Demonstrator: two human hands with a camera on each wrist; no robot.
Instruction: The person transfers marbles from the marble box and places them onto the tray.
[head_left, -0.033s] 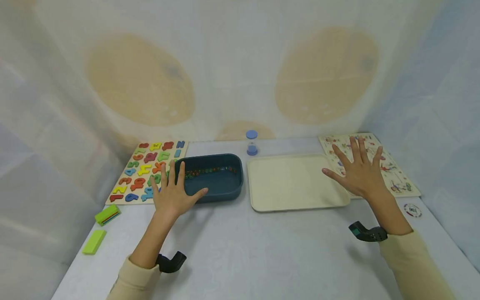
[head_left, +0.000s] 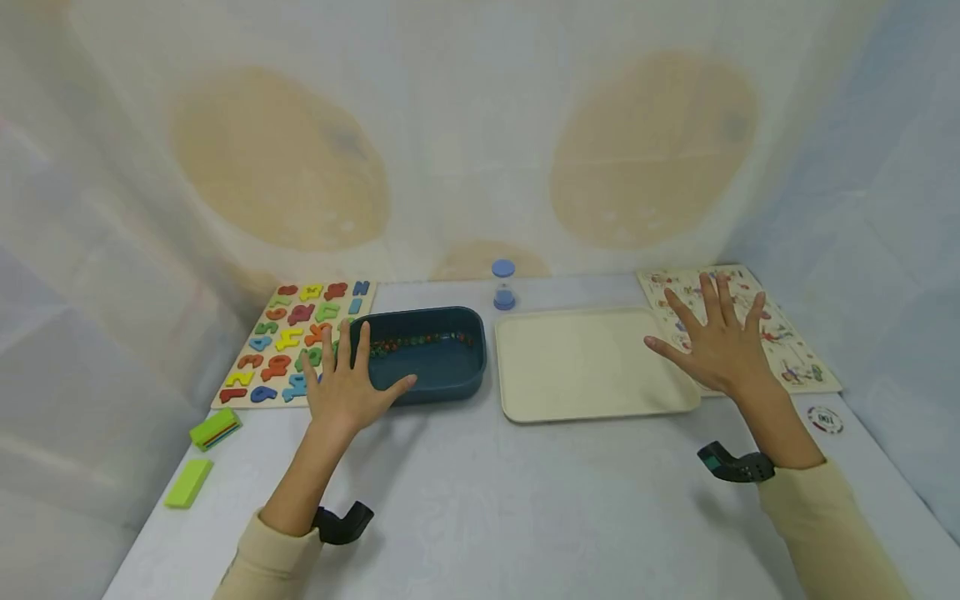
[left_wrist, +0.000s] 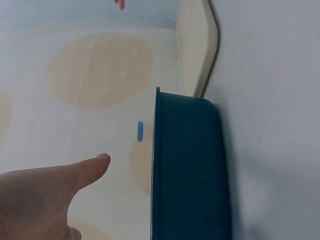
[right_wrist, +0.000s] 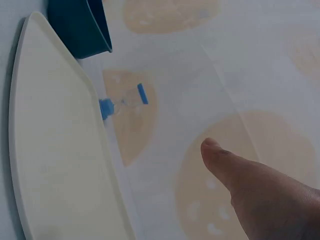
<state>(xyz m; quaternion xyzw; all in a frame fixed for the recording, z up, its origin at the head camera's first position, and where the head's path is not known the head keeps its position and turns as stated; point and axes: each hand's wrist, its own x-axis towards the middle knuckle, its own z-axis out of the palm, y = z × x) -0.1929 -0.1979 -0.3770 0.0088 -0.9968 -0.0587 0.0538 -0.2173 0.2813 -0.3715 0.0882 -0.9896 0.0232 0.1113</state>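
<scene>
My left hand is held up with spread fingers in front of the left end of a dark teal basin. Small red, orange and green beads lie along the basin's floor. On the other side, my right hand is also spread, over the right edge of a cream tray and a board with printed figures. Neither hand holds anything. In the left wrist view the thumb points toward the basin. The right wrist view shows the other thumb apart from the tray.
An alphabet puzzle board with coloured letters lies at the back left. Nearer are a green layered block and a lime block. A blue-capped hourglass stands at the back, and a round printed disc lies at right.
</scene>
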